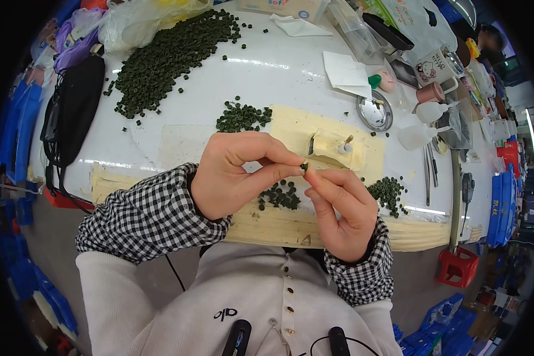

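Observation:
Between the fingertips of both hands is a small dark green cylindrical piece. My left hand pinches it from the left with thumb and forefinger. From the right, the fingertips of my right hand meet at the same piece, closed on it. Below the left fingers lies a small pile of dark green pieces, partly hidden by the hands. Another small pile sits just beyond my left hand, and a third lies right of my right hand. Behind the fingertips stands a cream-coloured block with a small upright peg.
A large heap of green pieces covers the table's far left, beside a black pouch. A round metal dish, squeeze bottles and tweezers lie at the right. A red stool stands beyond the table's edge.

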A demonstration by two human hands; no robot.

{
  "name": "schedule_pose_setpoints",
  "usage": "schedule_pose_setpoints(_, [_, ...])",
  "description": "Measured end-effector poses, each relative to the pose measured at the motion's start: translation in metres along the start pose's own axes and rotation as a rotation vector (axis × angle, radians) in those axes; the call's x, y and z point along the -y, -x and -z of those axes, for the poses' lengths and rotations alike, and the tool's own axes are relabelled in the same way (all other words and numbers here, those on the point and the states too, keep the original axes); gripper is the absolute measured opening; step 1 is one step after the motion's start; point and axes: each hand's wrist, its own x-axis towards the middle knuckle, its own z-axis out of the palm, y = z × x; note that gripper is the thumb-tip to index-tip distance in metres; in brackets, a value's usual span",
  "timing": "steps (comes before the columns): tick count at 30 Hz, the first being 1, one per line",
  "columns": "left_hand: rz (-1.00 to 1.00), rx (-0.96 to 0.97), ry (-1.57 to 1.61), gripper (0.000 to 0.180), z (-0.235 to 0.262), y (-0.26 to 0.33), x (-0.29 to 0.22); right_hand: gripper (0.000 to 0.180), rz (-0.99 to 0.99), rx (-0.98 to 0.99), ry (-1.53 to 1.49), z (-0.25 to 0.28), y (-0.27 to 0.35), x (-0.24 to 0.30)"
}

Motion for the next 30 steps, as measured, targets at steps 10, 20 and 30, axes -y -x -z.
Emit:
schedule_pose_setpoints(10, [0.032,-0.006,0.053,0.015,-0.001,0.000,-0.002,0.021,-0.052,-0.232,0.329,0.042,-0.024,0.002])
schedule_pose_setpoints(20, [0.055,-0.014,0.045,0.016,-0.003,-0.002,-0.001,0.015,0.005,-0.110,0.512,0.041,-0.040,-0.019])
schedule_pose_setpoints(30, [0.064,-0.001,0.053,0.016,-0.002,-0.001,-0.001,0.009,0.103,-0.231,0.125,0.039,-0.033,0.016])
